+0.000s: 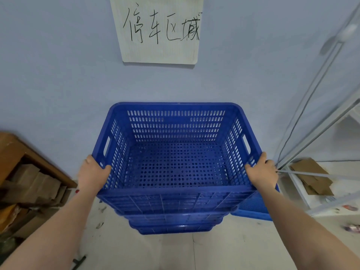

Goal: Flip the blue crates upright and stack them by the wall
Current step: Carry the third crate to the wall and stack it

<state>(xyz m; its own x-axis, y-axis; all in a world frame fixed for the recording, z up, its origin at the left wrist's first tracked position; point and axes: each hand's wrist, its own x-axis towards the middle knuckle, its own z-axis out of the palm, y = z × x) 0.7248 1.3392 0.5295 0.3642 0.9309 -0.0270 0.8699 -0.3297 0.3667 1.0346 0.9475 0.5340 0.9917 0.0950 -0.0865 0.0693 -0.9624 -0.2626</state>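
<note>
1. Pale blue wall (pixel 58 75) is filling the background ahead of your grip, and one handwritten paper sign (pixel 159 30) is hanging on it above the crate you are holding.
2. You are gripping one upright blue crate (pixel 175 162), open side up, by the two near corners of its rim.
3. Your left hand (pixel 93 174) is clamping the near left corner, thumb lying along the outside and fingers (pixel 106 169) hooking over the rim into the crate.
4. Your right hand (pixel 263 172) is clamping the near right corner in the same way, its fingers curling over the rim.
5. Directly beneath your grip, the held crate is sitting in a stack of nested crates (pixel 175 221) standing on the light floor (pixel 175 254) against the wall; at least three lower rims are showing under it, though the exact count is hard to tell.
6. Just below and beyond your right hand, one more blue crate (pixel 255 209) is peeking out beside the stack, mostly hidden, so you cannot tell which way up it is lying.
7. Out past your right hand, one white metal frame (pixel 311 117) is leaning up the wall, with one piece of flat cardboard (pixel 311 176) lying at its foot.
8. Out past your left hand, one brown wooden shelf (pixel 19 151) is holding brown cardboard pieces (pixel 35 184).
</note>
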